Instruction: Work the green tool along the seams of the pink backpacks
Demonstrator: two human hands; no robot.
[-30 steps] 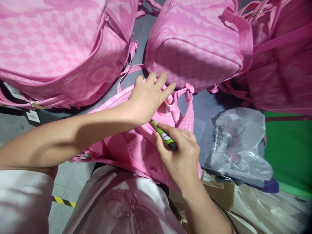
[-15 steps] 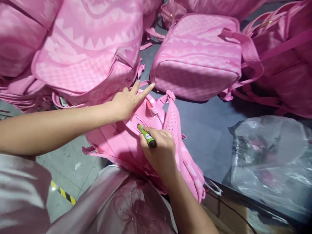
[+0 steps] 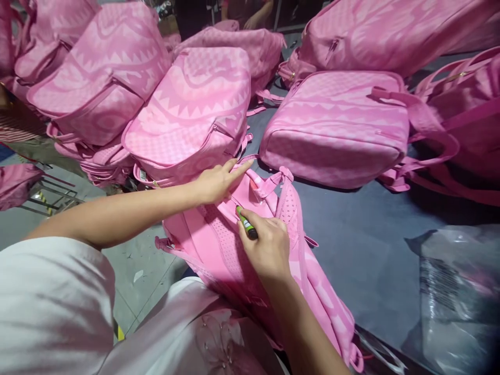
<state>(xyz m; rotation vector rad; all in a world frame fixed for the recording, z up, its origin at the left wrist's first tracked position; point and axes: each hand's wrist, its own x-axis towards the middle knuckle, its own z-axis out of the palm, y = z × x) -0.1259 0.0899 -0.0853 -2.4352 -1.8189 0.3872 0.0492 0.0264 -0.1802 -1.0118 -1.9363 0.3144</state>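
Note:
A pink backpack [image 3: 195,237] lies at the table's front edge, its straps and perforated padding facing up. My left hand [image 3: 219,182] rests flat on its upper part with fingers spread, holding nothing. Closed round a green marker with a black end [image 3: 247,223], my right hand [image 3: 269,242] is over the same backpack. The marker's front end points at the panel just below my left hand; whether it touches the fabric I cannot tell.
More pink backpacks [image 3: 191,104] are piled at the left and back. Another pink bag [image 3: 336,130] lies just beyond my hands. Clear plastic bags [image 3: 461,297] lie at the right on the dark grey tabletop [image 3: 375,250]. A person's arm [image 3: 260,14] shows at the far back.
The camera view has lifted and widened, so more of the room shows. My hands keep nearly the same places on the backpack, the right still holding the marker.

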